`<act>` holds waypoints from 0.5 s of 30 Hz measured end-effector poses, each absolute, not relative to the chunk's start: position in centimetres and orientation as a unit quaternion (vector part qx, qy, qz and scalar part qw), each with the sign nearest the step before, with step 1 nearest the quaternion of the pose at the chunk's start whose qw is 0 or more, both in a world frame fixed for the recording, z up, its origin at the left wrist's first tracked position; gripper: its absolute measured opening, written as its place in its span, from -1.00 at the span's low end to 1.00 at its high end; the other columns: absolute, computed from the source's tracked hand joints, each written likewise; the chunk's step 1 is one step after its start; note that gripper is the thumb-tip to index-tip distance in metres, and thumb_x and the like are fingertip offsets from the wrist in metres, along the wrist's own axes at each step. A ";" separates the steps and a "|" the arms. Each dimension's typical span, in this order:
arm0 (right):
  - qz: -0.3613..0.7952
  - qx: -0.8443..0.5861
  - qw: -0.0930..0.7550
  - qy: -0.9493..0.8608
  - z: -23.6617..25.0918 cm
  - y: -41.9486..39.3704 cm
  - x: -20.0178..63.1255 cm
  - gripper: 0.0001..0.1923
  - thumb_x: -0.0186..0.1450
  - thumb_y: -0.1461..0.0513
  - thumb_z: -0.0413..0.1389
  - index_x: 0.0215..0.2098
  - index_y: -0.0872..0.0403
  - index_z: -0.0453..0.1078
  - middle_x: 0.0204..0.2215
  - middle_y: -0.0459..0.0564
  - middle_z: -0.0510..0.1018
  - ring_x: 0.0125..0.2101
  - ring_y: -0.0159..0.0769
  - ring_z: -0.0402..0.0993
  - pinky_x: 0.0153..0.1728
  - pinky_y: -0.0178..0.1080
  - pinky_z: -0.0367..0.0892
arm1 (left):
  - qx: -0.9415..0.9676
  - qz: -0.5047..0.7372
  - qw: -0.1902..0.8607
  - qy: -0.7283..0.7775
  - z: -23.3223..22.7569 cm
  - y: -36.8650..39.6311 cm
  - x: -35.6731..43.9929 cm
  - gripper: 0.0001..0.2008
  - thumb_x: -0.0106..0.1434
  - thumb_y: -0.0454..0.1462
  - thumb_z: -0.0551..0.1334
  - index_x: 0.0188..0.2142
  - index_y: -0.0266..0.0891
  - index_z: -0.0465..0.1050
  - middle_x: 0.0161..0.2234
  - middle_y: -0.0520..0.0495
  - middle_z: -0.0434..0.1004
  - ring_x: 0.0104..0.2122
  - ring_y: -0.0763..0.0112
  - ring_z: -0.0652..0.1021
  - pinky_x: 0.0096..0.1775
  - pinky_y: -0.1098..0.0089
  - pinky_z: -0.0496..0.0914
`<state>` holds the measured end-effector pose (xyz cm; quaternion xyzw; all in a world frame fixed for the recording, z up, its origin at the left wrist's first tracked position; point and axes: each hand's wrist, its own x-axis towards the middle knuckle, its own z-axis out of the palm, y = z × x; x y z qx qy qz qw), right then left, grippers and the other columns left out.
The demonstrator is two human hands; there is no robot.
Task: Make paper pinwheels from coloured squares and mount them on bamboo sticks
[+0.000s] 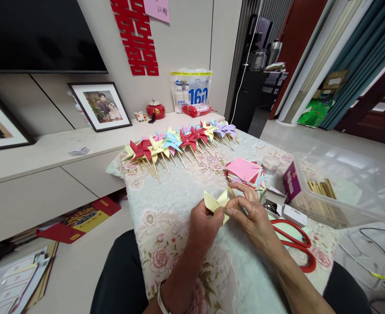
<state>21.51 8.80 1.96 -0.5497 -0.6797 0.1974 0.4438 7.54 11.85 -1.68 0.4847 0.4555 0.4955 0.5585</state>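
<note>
My left hand [203, 226] is closed on a pale yellow paper pinwheel [212, 201], its blades folded in toward the middle. At the pinwheel's centre, the thumb and forefinger of my right hand [253, 216] are pinched together; whatever is between them is too small to make out. Just beyond my right hand lies a stack of coloured paper squares [243, 169], pink on top. An open small box of dark metal bits [271, 206] sits to its right. Red-handled scissors [310, 261] rest by my right forearm, their blades largely hidden.
Finished pinwheels on sticks [172, 141] line the table's far edge. At right stands a clear plastic bin [342, 213] with wooden sticks [323, 188]; a round clear container [271, 164] is nearby. Behind is a cabinet [48, 150] with framed photos. Cables [372, 248] lie on the floor.
</note>
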 end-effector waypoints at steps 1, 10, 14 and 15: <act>0.200 -0.551 0.444 -0.678 2.0 8.8 21.5 -0.82 0.34 0.19 0.15 -0.42 0.01 0.50 0.17 0.08 0.37 0.21 0.02 0.19 0.18 0.10 0.06 | 0.491 0.494 0.553 0.456 -1.7 11.8 7.5 -0.84 0.04 -0.23 0.28 -0.41 -0.29 0.49 -0.51 0.00 0.53 -0.48 0.36 0.49 -0.39 0.42 0.37; 0.207 -0.574 0.467 -0.640 1.7 8.7 21.2 -0.83 0.28 0.14 0.21 -0.45 0.00 0.48 0.12 0.09 0.44 0.19 0.06 0.25 0.16 0.13 0.09 | 0.531 0.482 0.506 0.479 -1.0 11.6 7.4 -0.88 0.04 -0.26 0.26 -0.44 -0.29 0.48 -0.52 0.01 0.52 -0.49 0.40 0.45 -0.39 0.44 0.36; 0.215 -0.584 0.508 -0.595 1.3 8.8 21.1 -0.85 0.21 0.11 0.28 -0.36 0.00 0.47 0.10 0.12 0.46 0.15 0.04 0.32 0.12 0.07 0.19 | 0.505 0.494 0.527 0.472 -1.1 11.6 7.6 -0.88 0.02 -0.26 0.28 -0.43 -0.28 0.50 -0.53 0.01 0.53 -0.48 0.38 0.48 -0.37 0.43 0.38; 0.219 -0.588 0.516 -0.584 1.3 8.8 21.0 -0.80 0.18 0.10 0.29 -0.28 0.00 0.48 0.10 0.13 0.45 0.14 0.03 0.33 0.11 0.06 0.22 | 0.494 0.500 0.536 0.468 -1.1 11.6 7.6 -0.88 0.02 -0.26 0.29 -0.43 -0.28 0.50 -0.53 0.01 0.53 -0.48 0.37 0.49 -0.36 0.42 0.39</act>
